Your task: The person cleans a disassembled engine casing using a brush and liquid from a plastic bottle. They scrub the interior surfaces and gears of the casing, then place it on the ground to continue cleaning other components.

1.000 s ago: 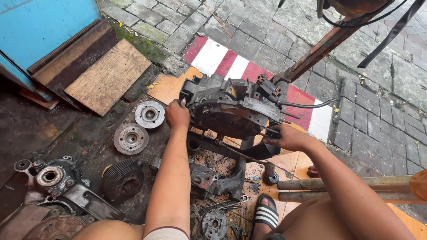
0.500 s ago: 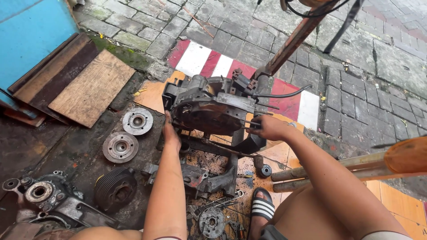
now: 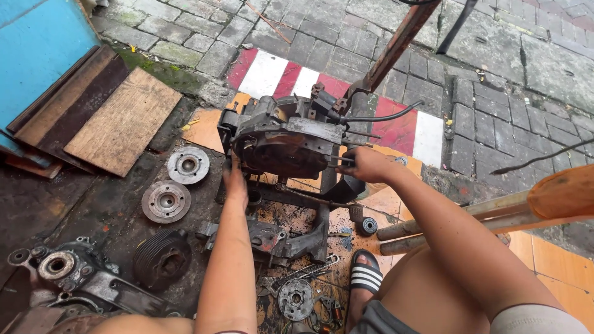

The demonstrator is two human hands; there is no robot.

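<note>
We see a big, dirty, dark grey metal engine block (image 3: pixel 284 139) in the middle of the ground. It sits up on a black metal frame (image 3: pixel 309 204), over some orange floor tiles (image 3: pixel 204 130).

The left hand (image 3: pixel 235 179) is at the lower left edge of the engine block. The fingers curl around that edge and grip it, but we cannot see the fingertips. The right hand (image 3: pixel 365 164) is on the right side of the engine block. Its fingers are closed around thin metal rods (image 3: pixel 343 159) that stick out of the block there.

A rusty brown metal bar (image 3: pixel 396 43) leans up from behind the engine block to the top of the view. A black cable (image 3: pixel 383 114) bends away from the block to the right.

To the left of the block, two round grey metal discs (image 3: pixel 176 182) lie flat on the dark ground, one just above the other. Lower down there is a round black part with ribs (image 3: pixel 162 260), and near it a grey engine cover (image 3: pixel 59 266) with a round hole. Wooden boards (image 3: pixel 117 120) lie by a blue wall (image 3: pixel 37 55) at the upper left.

Under the left arm lie a small grey gear wheel (image 3: pixel 295 299) and other small oily bits. A foot in a black sandal with white stripes (image 3: pixel 366 272) rests on the tiles near two wooden poles (image 3: pixel 445 222). Behind the engine block, a red and white painted strip (image 3: pixel 272 74) runs across the grey stone paving (image 3: pixel 495 93).
</note>
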